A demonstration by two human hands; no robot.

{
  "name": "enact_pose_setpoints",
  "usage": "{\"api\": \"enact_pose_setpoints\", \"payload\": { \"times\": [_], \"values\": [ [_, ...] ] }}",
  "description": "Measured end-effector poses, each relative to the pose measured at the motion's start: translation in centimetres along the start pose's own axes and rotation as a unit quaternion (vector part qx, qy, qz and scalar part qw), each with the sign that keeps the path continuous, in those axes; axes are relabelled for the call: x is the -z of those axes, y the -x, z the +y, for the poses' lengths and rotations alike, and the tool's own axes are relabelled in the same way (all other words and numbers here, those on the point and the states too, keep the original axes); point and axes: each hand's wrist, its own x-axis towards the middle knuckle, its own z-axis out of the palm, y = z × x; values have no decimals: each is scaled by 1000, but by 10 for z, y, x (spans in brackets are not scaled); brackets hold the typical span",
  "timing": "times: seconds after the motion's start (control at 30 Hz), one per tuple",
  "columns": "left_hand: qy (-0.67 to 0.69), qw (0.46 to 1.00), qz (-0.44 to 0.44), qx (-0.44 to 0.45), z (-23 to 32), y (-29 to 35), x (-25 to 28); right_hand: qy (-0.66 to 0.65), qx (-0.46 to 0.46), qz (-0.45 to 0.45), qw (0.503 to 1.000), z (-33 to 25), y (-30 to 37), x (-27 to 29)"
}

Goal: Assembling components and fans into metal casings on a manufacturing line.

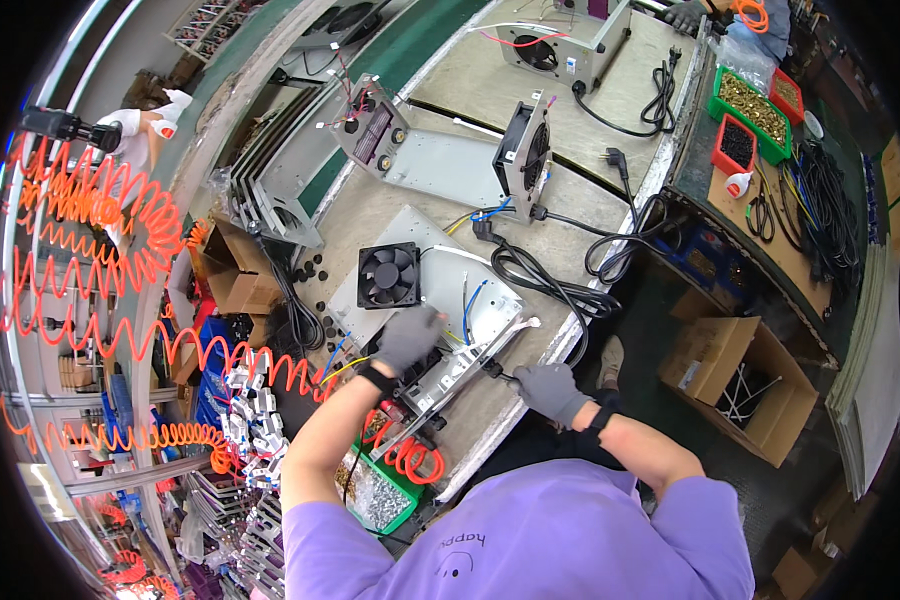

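In front of me lies a grey sheet-metal housing [490, 300] with an upright end panel [460, 375] on its near side. My left hand [410, 340], grey-gloved, is over the inside of the housing, its fingers curled; what they hold, if anything, is hidden. Just beyond it sits a square black fan [389, 275]. Outside the end panel, my right hand [552, 392], gloved too, is closed on a black power cord [508, 378] where it meets the panel. Blue wires [473, 310] stand up inside the housing.
Farther back stands another housing [440, 175] with a fan, beside coiled power cords [545, 275]. Orange coiled air hoses [120, 340] hang at left. A green bin [385, 500] of screws is near my left elbow. A cardboard box [735, 390] stands at right. A co-worker's gloved hand [685, 15] shows at top.
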Motion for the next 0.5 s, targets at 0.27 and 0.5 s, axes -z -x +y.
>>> {"api": "enact_pose_setpoints", "payload": {
  "times": [0.27,0.5],
  "values": [
    [43,985,-140,93,23,-1,-31,-34,-14,45,998,15,25,31],
    [75,996,47,-10,21,7,-20,-3,20,-1,1000,17,36,7]
  ]
}}
